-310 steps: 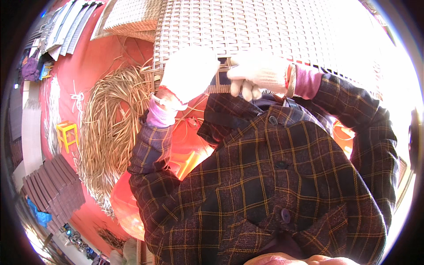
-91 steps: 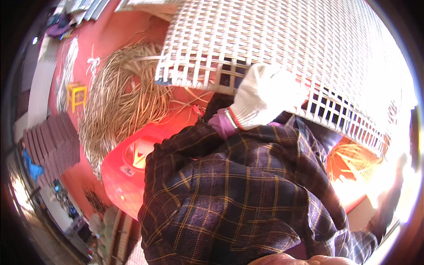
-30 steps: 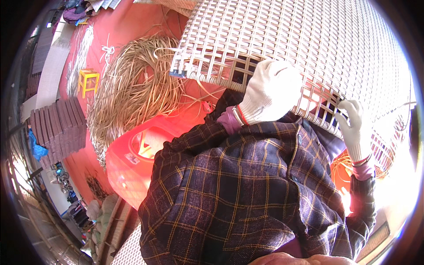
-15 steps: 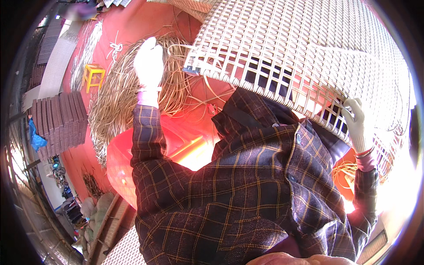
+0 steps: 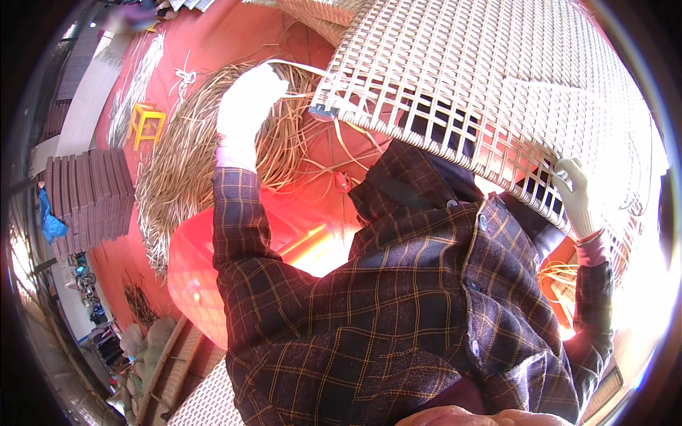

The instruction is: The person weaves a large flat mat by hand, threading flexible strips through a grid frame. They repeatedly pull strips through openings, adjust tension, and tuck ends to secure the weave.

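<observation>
A pale woven rattan panel (image 5: 490, 64) slopes across the upper right, close-woven at the top and open latticed near its edge. My left hand (image 5: 249, 103), in a white glove, is closed at the left of the panel's corner. A long flat rattan strip (image 5: 305, 67) runs between its fingers and the panel. Bright light washes out the finger detail. At the panel's lower right, my gloved right hand (image 5: 579, 195) grips the lattice edge, with its fingertips curled over the strips. Several loose strip ends hang at the panel's corner.
A big heap of loose rattan strips (image 5: 188, 163) lies on the red floor (image 5: 227, 35). Left of it stand a small yellow stool (image 5: 147, 125) and stacked brown woven panels (image 5: 92, 199). A red plastic seat (image 5: 195, 277) is below my left arm.
My left hand has come nearer and turned toward the panel, with the strip now drawn between them. The panel's corner has shifted slightly right; my right hand keeps its place on the edge.
</observation>
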Demonstrator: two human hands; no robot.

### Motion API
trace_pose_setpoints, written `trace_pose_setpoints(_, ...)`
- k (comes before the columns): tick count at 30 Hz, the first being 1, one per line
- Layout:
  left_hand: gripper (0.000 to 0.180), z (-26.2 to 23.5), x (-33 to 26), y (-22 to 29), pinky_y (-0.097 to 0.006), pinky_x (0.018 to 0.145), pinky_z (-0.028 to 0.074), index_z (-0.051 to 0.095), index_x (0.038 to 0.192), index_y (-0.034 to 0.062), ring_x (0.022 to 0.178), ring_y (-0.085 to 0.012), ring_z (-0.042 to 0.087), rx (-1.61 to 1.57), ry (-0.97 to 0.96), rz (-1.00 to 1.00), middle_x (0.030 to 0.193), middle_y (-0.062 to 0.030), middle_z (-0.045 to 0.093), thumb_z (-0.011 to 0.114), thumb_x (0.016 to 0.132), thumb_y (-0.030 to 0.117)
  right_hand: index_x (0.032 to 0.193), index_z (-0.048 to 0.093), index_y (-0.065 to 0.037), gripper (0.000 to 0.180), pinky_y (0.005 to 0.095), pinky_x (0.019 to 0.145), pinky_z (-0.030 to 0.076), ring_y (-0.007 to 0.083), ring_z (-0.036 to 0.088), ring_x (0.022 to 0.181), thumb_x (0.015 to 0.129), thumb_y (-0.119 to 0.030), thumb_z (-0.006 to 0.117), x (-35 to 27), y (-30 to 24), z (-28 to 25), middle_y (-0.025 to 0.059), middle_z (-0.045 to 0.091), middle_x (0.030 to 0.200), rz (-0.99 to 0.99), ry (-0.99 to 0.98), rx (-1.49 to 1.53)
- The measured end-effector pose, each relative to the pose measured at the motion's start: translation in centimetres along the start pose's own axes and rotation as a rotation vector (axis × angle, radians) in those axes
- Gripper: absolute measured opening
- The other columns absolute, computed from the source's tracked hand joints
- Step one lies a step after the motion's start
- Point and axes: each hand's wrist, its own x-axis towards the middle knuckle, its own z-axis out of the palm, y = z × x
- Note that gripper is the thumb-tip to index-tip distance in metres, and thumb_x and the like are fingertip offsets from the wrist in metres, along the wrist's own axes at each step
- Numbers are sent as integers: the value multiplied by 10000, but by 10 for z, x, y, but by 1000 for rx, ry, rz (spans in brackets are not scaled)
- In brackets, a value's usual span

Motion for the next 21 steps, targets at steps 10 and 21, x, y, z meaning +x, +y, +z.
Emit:
trace_pose_setpoints(10,452,-27,31,-35,-318,774,604,772,1308,50,841,-147,714,-46,-124,217,1127,-89,800,683,866,18,1101,655,-8,133,352,882,487,247,627,973,969,-4,669,-2,-5,-2,113,641,1035,62,-18,15)
trace_pose_setpoints(21,285,87,151,-46,-468,730,594,798,974,120,837,-337,745,172,321,247,877,-118,759,574,1096,246,1107,637,-5,75,360,890,508,272,630,944,1036,-11,615,-9,-30,5,130,623,1002,63,125,-51)
